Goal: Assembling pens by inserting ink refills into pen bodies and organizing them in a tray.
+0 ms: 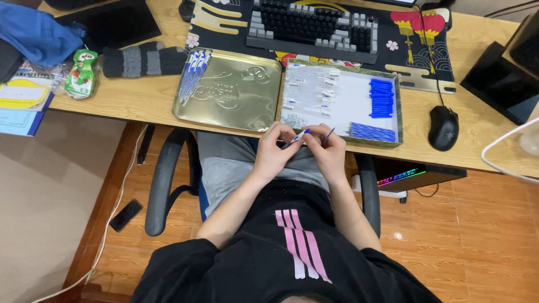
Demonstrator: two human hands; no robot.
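At frame centre, just off the table (140,101) edge, the left hand (273,152) has its grip closed on a clear pen barrel (299,136); the right hand (327,150) pinches a blue refill (328,134), aligned for insertion. Beyond, the white tray (359,101) holds sorted parts within reach, and the gold tin lid (236,95) collects finished pens (192,76).

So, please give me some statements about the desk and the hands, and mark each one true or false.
1. Both hands, left hand and right hand, hold pen parts at the desk edge. True.
2. The gold tin lid is full of blue caps. False: only a bundle of finished pens lies at its left side.
3. The mouse lies right of the tray. True.
4. The keyboard is white. False: it is black and grey.
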